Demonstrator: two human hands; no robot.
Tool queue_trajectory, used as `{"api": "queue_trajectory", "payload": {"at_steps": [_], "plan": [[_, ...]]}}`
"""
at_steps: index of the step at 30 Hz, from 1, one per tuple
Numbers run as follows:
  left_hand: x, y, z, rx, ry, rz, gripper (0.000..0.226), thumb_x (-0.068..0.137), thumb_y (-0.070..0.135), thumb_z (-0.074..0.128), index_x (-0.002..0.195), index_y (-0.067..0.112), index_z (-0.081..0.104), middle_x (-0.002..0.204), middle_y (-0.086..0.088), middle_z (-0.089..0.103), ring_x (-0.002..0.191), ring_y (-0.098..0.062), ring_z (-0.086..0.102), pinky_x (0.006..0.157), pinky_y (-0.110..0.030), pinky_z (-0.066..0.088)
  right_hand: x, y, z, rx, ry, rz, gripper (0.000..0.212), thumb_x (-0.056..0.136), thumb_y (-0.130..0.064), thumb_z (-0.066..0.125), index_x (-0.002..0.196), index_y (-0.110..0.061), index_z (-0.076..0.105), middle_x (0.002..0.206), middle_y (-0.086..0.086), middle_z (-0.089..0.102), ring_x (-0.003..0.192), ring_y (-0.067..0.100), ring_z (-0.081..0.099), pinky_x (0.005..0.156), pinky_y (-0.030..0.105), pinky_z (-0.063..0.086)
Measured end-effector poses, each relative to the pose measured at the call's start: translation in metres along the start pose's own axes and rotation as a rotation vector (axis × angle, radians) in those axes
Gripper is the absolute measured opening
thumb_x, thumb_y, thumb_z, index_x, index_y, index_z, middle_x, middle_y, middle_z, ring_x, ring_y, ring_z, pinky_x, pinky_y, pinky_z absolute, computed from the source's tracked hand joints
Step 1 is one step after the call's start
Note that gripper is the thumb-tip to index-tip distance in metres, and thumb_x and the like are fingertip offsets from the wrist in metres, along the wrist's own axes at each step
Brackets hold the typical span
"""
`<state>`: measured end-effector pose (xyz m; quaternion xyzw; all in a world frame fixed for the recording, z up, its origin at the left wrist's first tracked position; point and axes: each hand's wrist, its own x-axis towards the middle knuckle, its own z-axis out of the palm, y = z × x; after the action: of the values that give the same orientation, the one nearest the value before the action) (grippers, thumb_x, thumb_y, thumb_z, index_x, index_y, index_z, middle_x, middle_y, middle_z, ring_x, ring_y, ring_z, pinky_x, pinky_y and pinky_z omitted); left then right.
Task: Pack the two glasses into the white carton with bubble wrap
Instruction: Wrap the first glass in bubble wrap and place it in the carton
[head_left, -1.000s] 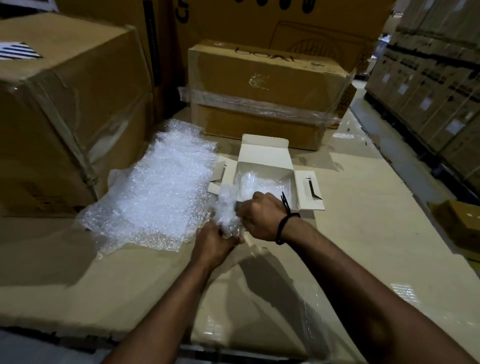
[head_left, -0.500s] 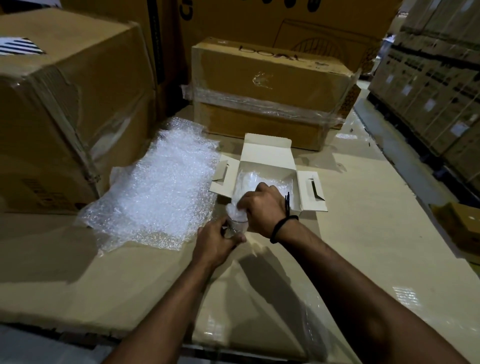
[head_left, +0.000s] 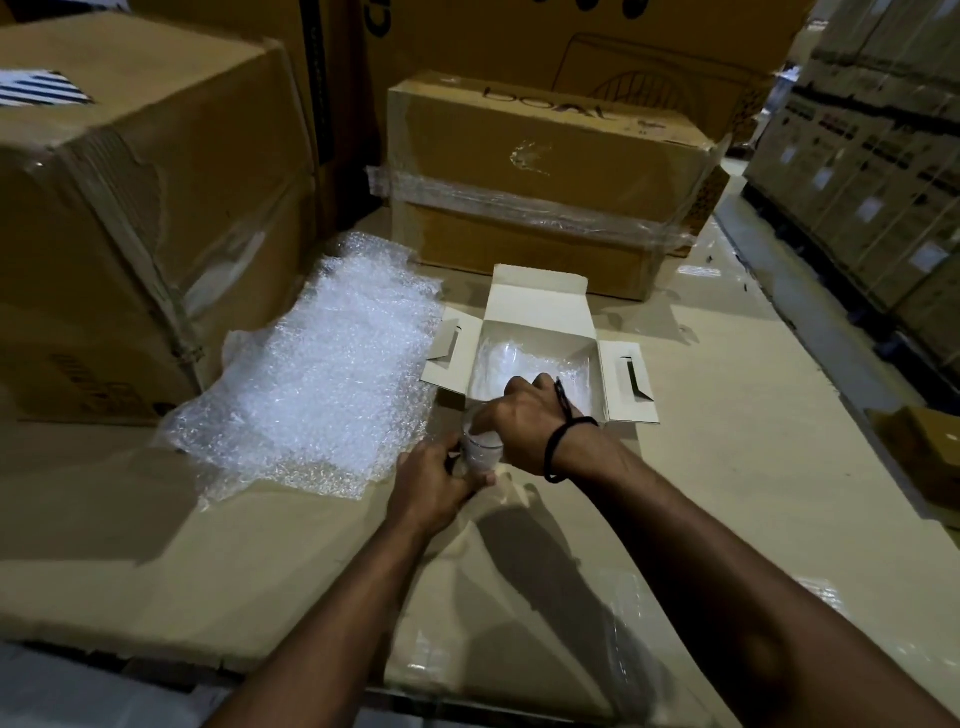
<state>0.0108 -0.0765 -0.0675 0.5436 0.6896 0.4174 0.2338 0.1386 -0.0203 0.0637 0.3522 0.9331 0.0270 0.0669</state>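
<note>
While the glass (head_left: 480, 454) stands upright just below the centre of the frame, it sits pinched between both hands, with pale wrap showing at its mouth. The left hand (head_left: 434, 491) comes in from the lower left and grips the glass wall, fingers curled round its side and base. The right hand (head_left: 524, 423) lies over the rim from the right, its back turned to the camera and its fingers bent down at the mouth; whether they pinch the wrap or only press on it cannot be told. A black band (head_left: 558, 452) circles that wrist.

Just above the hands lies the white carton (head_left: 540, 306), open, its lid flap standing back and its side flaps spread left and right. Inside, toward its left half, rests a pale wrapped bundle (head_left: 496, 358); what it holds is not clear. The glass is outside the carton, just beside its near edge.

Left of the carton, touching its left flap, a crumpled bubble wrap sheet (head_left: 332, 374) is spread on the cardboard surface (head_left: 260, 561). A taped brown box (head_left: 540, 171) stands at upper centre, a larger brown box (head_left: 130, 208) at upper left.
</note>
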Motion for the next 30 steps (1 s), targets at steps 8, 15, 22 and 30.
{"api": "queue_trajectory", "payload": {"at_steps": [8, 15, 22, 30], "plan": [[-0.001, 0.0, -0.001, 0.008, 0.019, 0.014, 0.046, 0.057, 0.054, 0.08, 0.093, 0.029, 0.067, 0.078, 0.009, 0.066, 0.073, -0.021, 0.062, 0.066, -0.034, 0.048, 0.001, -0.008, -0.001, -0.039, -0.204, 0.022, 0.053, 0.086, -0.008, 0.047, 0.13, -0.037, 0.05, 0.123, -0.006, 0.057, 0.115, 0.023, 0.043, 0.094, 0.042, 0.031], [0.0, -0.002, 0.003, -0.015, 0.0, -0.042, 0.041, 0.054, 0.055, 0.082, 0.085, 0.036, 0.063, 0.085, 0.009, 0.07, 0.071, -0.012, 0.06, 0.071, -0.039, 0.053, -0.012, -0.003, 0.006, -0.001, -0.046, 0.094, 0.046, 0.085, -0.01, 0.049, 0.12, -0.037, 0.06, 0.117, -0.009, 0.062, 0.111, 0.019, 0.044, 0.084, 0.037, 0.027], [-0.001, 0.001, 0.001, -0.006, -0.005, -0.053, 0.058, 0.052, 0.063, 0.077, 0.1, 0.032, 0.067, 0.088, 0.01, 0.071, 0.077, -0.014, 0.065, 0.073, -0.039, 0.054, -0.008, -0.004, -0.001, -0.016, -0.22, 0.068, 0.049, 0.087, -0.021, 0.048, 0.132, -0.039, 0.05, 0.121, -0.004, 0.059, 0.115, 0.02, 0.043, 0.09, 0.039, 0.028], [-0.006, 0.007, -0.01, -0.233, -0.11, -0.052, 0.044, 0.067, 0.031, 0.08, 0.108, 0.04, 0.064, 0.1, 0.011, 0.071, 0.093, -0.016, 0.068, 0.082, -0.04, 0.057, -0.03, -0.004, 0.009, 0.131, 0.07, 0.094, 0.042, 0.081, -0.027, 0.055, 0.123, -0.033, 0.059, 0.131, -0.012, 0.055, 0.118, 0.023, 0.046, 0.091, 0.036, 0.034]]}}
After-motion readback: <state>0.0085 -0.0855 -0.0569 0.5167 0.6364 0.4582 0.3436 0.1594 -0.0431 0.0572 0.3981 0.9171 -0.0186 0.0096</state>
